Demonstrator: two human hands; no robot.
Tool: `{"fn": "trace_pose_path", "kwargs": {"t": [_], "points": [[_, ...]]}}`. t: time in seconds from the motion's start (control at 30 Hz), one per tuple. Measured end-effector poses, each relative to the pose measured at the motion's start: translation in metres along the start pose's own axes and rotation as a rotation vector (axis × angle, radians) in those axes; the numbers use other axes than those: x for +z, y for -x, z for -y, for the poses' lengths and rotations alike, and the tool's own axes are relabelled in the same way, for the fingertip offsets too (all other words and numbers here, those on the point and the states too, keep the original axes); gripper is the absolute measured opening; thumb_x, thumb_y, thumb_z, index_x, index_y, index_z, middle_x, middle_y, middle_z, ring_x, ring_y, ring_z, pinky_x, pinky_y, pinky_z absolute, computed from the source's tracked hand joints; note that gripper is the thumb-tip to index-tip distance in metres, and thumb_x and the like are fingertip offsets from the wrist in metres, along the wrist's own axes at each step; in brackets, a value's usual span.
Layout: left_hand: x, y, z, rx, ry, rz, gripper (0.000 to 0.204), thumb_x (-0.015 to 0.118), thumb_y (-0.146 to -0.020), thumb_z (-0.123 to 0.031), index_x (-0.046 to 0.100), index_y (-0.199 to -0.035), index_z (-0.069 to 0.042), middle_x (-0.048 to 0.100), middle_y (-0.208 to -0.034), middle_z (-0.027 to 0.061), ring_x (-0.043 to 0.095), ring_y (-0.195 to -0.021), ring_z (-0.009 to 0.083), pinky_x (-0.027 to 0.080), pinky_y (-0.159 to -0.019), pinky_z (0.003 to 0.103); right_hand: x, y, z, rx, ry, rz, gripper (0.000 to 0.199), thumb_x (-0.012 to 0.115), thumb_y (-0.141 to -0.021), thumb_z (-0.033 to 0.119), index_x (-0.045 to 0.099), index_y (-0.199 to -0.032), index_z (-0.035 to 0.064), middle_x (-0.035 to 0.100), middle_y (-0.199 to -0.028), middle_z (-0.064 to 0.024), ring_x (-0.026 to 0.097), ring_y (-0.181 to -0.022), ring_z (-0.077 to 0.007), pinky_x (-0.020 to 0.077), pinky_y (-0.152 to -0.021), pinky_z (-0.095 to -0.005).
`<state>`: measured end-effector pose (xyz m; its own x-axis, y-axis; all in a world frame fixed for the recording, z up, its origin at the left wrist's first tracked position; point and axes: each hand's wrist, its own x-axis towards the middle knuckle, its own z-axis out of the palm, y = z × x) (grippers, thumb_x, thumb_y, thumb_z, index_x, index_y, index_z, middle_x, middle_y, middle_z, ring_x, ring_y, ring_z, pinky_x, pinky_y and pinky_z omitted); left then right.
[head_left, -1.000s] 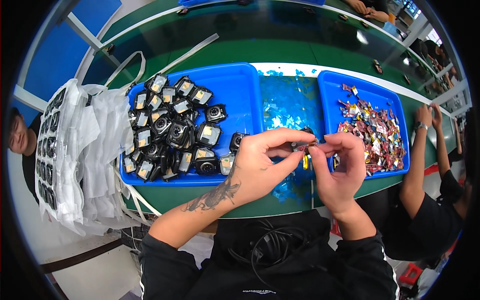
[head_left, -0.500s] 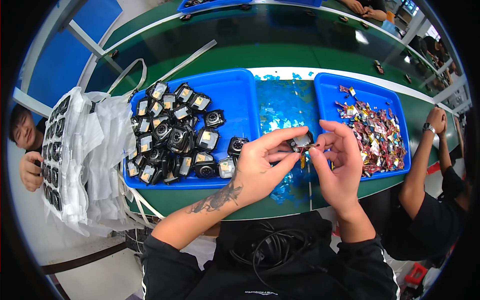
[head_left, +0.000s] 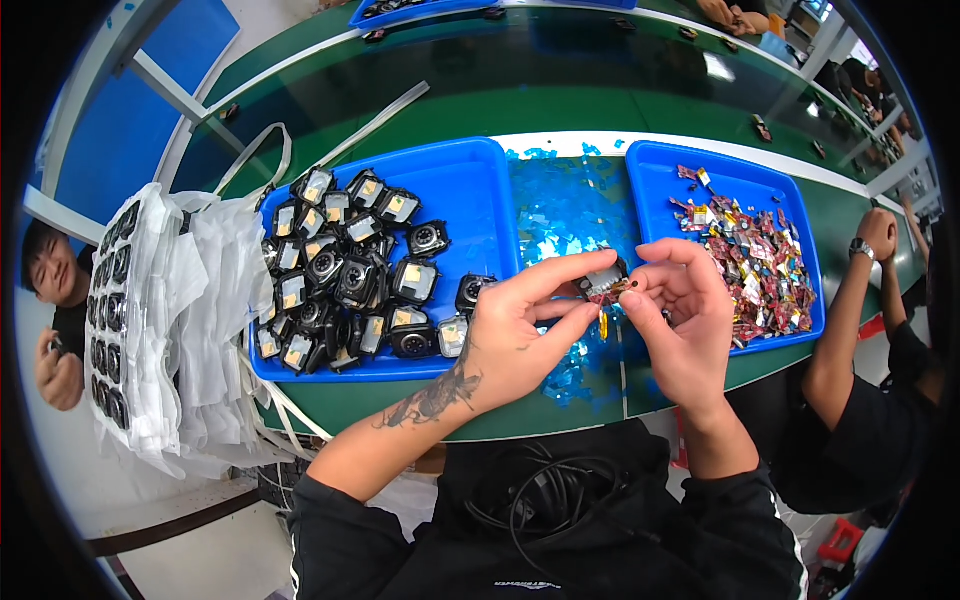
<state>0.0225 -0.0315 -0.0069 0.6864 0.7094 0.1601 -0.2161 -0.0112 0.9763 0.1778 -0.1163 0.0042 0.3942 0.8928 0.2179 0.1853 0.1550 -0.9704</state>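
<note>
Over the work table, my left hand (head_left: 525, 325) grips a small black watch case (head_left: 603, 278) between thumb and fingers, its inner side showing. My right hand (head_left: 685, 325) pinches a small reddish-brown flexible circuit piece (head_left: 612, 295) with thumb and index finger, at the edge of the case. A yellow tab (head_left: 603, 325) hangs below it. Fingers partly cover both parts, so I cannot tell whether they are still joined. To the left, a blue tray (head_left: 468, 190) bears a heap of similar watch cases (head_left: 358, 280). Small red, yellow and silver parts (head_left: 760, 270) fill much of the right blue tray (head_left: 655, 185).
Scraps of blue film (head_left: 565, 210) litter the green table between the trays. Stacked clear plastic trays of watch units (head_left: 112, 310) stand at the far left, beside a person (head_left: 62, 290). Another person's forearms (head_left: 850, 320) rest at the right. Beyond lies a green conveyor belt (head_left: 560, 100).
More of the reddish-brown circuit piece shows between my hands, which stay nearly in place. The hand of the person at left has dropped slightly and turned, with a small dark item in it.
</note>
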Motion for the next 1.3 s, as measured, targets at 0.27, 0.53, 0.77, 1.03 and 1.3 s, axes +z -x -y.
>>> {"fn": "trace_pose_path", "kwargs": {"t": [0.27,0.53,0.77,1.03,1.3], "points": [[-0.003,0.002,0.002,-0.023,0.098,0.000,0.043,0.063,-0.084,0.013,0.056,-0.125,0.005,0.060,-0.122,0.0155,0.061,-0.109,0.0193,0.055,-0.091,0.030,0.012,-0.002,-0.003,-0.144,0.254,-0.066,0.042,0.069,-0.081,-0.004,0.050,-0.119,0.0002,0.060,-0.090,-0.0049,0.058,-0.077,-0.0084,0.0438,-0.055,-0.0186],[-0.057,-0.026,-0.012,0.515,-1.278,-0.258,0.039,0.065,-0.083,-0.009,0.058,-0.121,-0.006,0.067,-0.093,0.0116,0.061,-0.087,0.0313,0.051,-0.072,0.041,-0.019,-0.083,0.020,-0.033,0.285,0.283,0.041,0.063,-0.083,-0.005,0.050,-0.121,0.0036,0.064,-0.078,-0.0051,0.063,-0.074,-0.0097,0.0482,-0.066,-0.0233],[-0.091,-0.010,0.010,0.298,-1.753,-0.162,0.038,0.072,-0.076,-0.020,0.063,-0.109,-0.004,0.053,-0.129,0.0197,0.046,-0.119,0.0363,0.036,-0.098,0.052,-0.030,-0.267,-0.074,0.240,0.548,0.091,0.054,0.093,-0.055,0.015,0.064,-0.097,-0.0028,0.066,-0.080,-0.0129,0.061,-0.068,-0.0190,0.0510,-0.063,-0.0346],[-0.091,-0.005,0.000,0.173,-1.896,-0.142,0.019,0.063,-0.076,-0.007,0.061,-0.094,-0.001,0.044,-0.140,0.0260,0.026,-0.139,0.0425,0.012,-0.112,0.066,-0.031,-0.256,-0.076,-0.079,1.030,0.039,0.039,0.080,-0.074,0.032,0.071,-0.099,0.0038,0.069,-0.104,-0.0188,0.065,-0.099,-0.0343,0.0526,-0.086,-0.0410],[-0.074,-0.022,-0.014,0.244,-1.454,-0.307,0.031,0.049,-0.098,-0.014,0.053,-0.123,0.004,0.064,-0.110,0.0131,0.054,-0.118,0.0321,0.027,-0.112,0.054,-0.097,-0.187,0.002,-0.164,0.995,0.120,0.017,0.069,-0.084,0.018,0.068,-0.086,0.0007,0.062,-0.067,-0.0097,0.060,-0.061,-0.0198,0.0485,-0.060,-0.0342]]}}
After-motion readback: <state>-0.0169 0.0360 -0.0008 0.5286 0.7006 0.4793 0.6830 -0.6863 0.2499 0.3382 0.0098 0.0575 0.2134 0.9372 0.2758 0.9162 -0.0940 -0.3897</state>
